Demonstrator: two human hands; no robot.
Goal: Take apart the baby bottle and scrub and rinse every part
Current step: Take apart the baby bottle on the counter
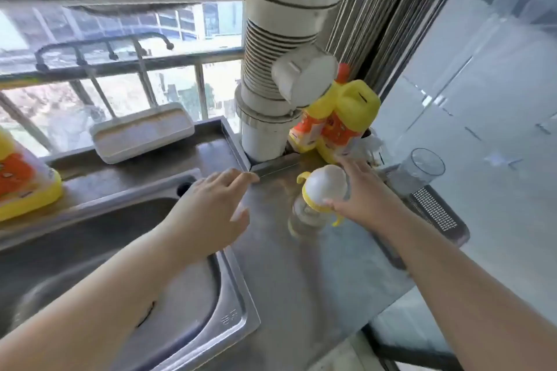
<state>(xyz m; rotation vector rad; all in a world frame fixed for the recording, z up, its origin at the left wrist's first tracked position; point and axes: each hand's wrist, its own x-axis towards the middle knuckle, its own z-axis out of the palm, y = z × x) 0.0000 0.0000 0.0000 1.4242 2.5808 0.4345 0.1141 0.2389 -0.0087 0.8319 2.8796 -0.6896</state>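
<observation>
Nearest, the sink (180,295) rim runs under the left forearm. The left hand (211,208) hovers over the counter (301,280) with fingers relaxed, gripping nothing. Just right of it, the right hand (358,196) wraps the bottle (319,196) at its yellow collar, with the cap still on and the bottle upright on the counter. Behind stand a yellow jug (340,117) and a white pipe (271,69). Risk, as I judge it: a one-handed lift by the collar could slip on the smooth plastic, tipping the bottle off the counter edge.
</observation>
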